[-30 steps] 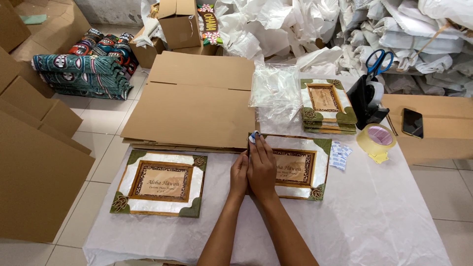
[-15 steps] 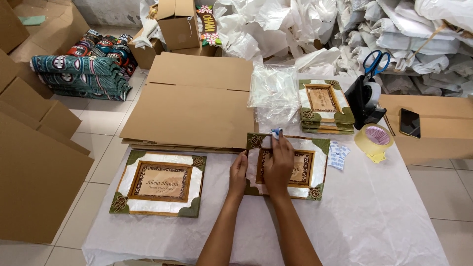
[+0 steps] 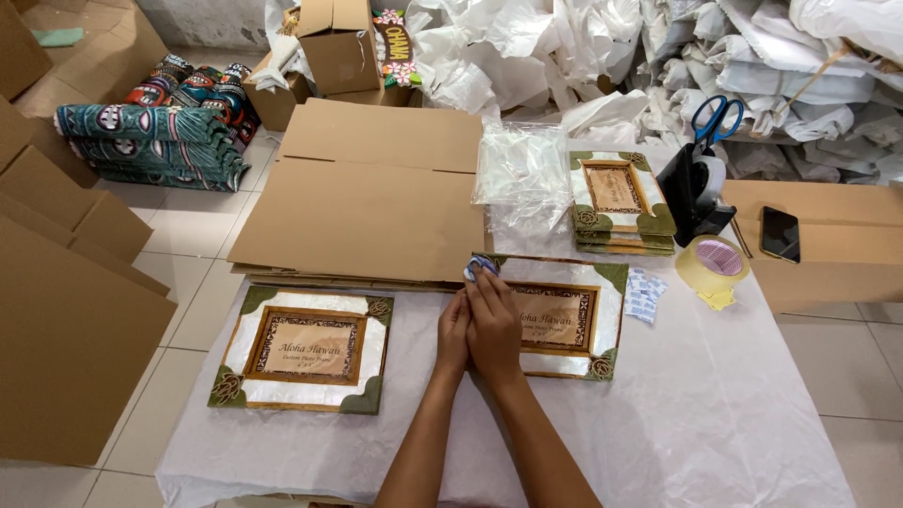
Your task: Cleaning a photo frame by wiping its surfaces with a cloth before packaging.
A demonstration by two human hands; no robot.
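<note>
Cloth [image 3: 481,266] at right-hand [image 3: 496,320] grip's fingertips.

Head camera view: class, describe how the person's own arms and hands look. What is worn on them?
Both forearms are bare from the bottom edge of the picture, with no sleeves in view. The left hand and right hand wear no gloves. No watch, bracelet or ring can be seen. Fingernails look short and unpainted.

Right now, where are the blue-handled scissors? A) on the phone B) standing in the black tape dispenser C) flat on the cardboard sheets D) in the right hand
B: the blue-handled scissors stand handles-up in the black tape dispenser, beside the stack of picture frames.
</note>
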